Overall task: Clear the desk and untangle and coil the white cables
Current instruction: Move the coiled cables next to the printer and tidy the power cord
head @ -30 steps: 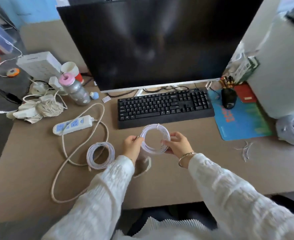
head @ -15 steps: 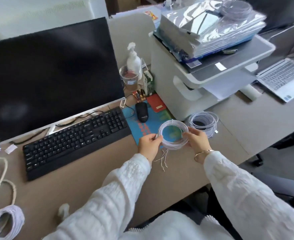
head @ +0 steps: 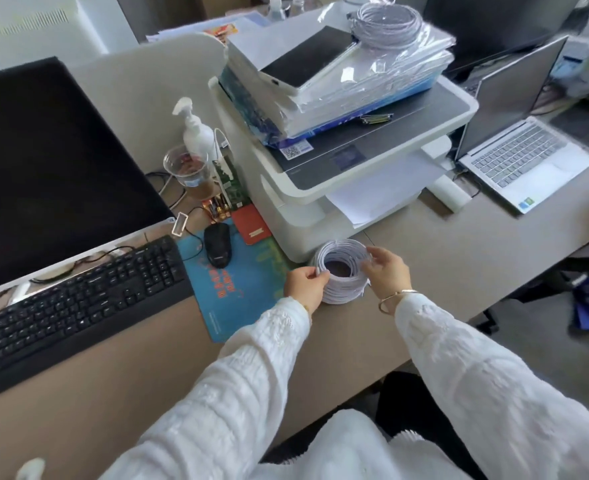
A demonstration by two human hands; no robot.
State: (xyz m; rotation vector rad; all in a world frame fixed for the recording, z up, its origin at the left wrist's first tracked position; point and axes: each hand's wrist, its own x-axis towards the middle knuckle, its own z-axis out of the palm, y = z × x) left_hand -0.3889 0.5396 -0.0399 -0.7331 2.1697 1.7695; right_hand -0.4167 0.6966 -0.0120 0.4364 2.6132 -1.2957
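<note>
At the far left of the frame we see a dark monitor [head: 54, 161] and below it a black keyboard [head: 78, 306] lying on the brown tabletop [head: 113, 375]. Moving right, a blue mouse mat [head: 244, 292] carries a black mouse [head: 218, 245], with a clear plastic cup [head: 187, 168] and a white pump bottle [head: 196, 129] behind it. Right of centre, our left hand [head: 305, 284] pinches the near-left rim of a coil of white cable [head: 341, 271], which sits on a stack of similar coils just in front of the white printer [head: 320, 188]. Our right hand [head: 386, 270], a gold bangle [head: 398, 296] at its wrist, grasps the coil's right rim with curled fingers. Another coil [head: 386, 24] rests on the wrapped papers atop the printer. At the far right stands an open laptop [head: 518, 147].
</note>
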